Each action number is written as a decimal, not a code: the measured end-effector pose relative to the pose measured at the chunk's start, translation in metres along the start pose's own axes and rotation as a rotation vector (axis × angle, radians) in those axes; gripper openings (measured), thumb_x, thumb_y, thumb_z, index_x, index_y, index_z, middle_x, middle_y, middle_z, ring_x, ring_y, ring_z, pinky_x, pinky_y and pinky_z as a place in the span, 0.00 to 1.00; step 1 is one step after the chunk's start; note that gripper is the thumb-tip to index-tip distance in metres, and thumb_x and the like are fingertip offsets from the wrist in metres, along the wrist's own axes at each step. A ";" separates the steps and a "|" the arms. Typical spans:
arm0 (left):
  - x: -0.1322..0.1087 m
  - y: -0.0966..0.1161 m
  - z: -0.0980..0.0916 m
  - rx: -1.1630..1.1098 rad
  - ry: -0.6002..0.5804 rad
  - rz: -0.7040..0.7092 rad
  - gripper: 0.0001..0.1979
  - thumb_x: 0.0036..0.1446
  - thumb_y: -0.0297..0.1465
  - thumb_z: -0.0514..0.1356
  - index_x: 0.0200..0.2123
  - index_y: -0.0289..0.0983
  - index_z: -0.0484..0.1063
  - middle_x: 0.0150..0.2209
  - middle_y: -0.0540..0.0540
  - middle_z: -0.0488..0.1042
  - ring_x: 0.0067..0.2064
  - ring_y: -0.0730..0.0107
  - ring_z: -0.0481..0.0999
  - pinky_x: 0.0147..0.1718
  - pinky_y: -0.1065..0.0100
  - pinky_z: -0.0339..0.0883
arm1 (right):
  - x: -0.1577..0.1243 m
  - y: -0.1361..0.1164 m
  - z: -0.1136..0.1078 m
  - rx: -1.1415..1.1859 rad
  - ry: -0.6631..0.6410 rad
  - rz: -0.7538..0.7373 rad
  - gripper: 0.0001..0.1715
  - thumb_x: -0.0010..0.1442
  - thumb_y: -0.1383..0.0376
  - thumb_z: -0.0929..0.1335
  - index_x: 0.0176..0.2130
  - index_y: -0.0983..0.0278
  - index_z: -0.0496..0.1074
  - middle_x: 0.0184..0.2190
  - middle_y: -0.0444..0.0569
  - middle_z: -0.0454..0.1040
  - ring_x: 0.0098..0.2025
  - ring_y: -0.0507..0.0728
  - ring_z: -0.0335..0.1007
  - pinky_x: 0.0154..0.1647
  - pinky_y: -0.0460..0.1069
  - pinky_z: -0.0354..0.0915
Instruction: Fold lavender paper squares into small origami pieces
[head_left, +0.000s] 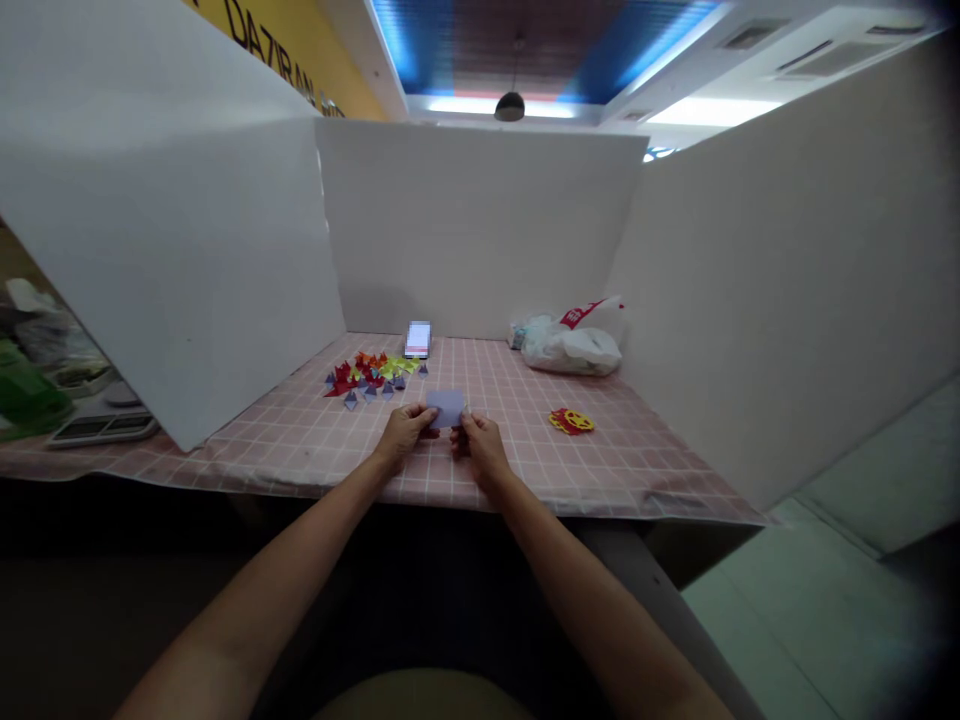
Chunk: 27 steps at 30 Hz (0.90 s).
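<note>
A small pale purple sheet of paper [447,406] is held just above the pink checked tablecloth [600,460]. My left hand [405,432] pinches its left edge and my right hand [478,444] pinches its right edge, fingers closed on it. Behind the hands lies a heap of several folded paper triangles [371,375] in red, orange, yellow, green and purple.
A phone [418,339] with a lit screen lies at the back. A white plastic bag [571,343] sits back right. A red and yellow paper piece [571,421] lies to the right. White partition boards [480,225] wall in the table. A calculator [101,428] lies far left.
</note>
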<state>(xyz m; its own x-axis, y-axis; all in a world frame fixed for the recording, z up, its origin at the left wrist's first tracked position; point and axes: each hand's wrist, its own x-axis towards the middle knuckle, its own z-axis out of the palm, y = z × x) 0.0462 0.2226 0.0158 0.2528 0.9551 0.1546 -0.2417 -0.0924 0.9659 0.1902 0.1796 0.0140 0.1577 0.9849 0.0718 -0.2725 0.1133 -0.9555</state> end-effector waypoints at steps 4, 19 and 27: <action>-0.020 0.008 -0.003 0.091 0.009 -0.004 0.14 0.43 0.37 0.72 0.23 0.34 0.75 0.23 0.51 0.72 0.23 0.75 0.69 0.23 0.73 0.65 | -0.009 -0.008 -0.007 -0.035 -0.056 -0.042 0.14 0.53 0.57 0.72 0.30 0.62 0.67 0.20 0.38 0.68 0.16 0.48 0.62 0.16 0.44 0.62; -0.080 0.019 0.032 -0.153 -0.025 -0.092 0.19 0.47 0.45 0.69 0.29 0.36 0.72 0.25 0.51 0.70 0.27 0.73 0.71 0.31 0.67 0.72 | -0.061 -0.016 -0.017 -0.068 -0.091 -0.041 0.17 0.54 0.52 0.69 0.28 0.61 0.65 0.21 0.39 0.64 0.15 0.48 0.58 0.15 0.45 0.60; -0.072 0.014 0.032 -0.159 0.074 -0.090 0.15 0.45 0.39 0.70 0.25 0.36 0.69 0.23 0.54 0.66 0.25 0.76 0.68 0.30 0.70 0.69 | -0.055 -0.017 -0.024 -0.230 0.024 -0.164 0.11 0.54 0.58 0.71 0.34 0.60 0.67 0.26 0.44 0.69 0.27 0.56 0.67 0.29 0.51 0.67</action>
<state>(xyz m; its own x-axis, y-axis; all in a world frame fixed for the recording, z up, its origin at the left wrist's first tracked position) 0.0549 0.1433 0.0252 0.2115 0.9762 0.0480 -0.3681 0.0340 0.9292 0.2086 0.1202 0.0193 0.2048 0.9521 0.2269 -0.0193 0.2357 -0.9716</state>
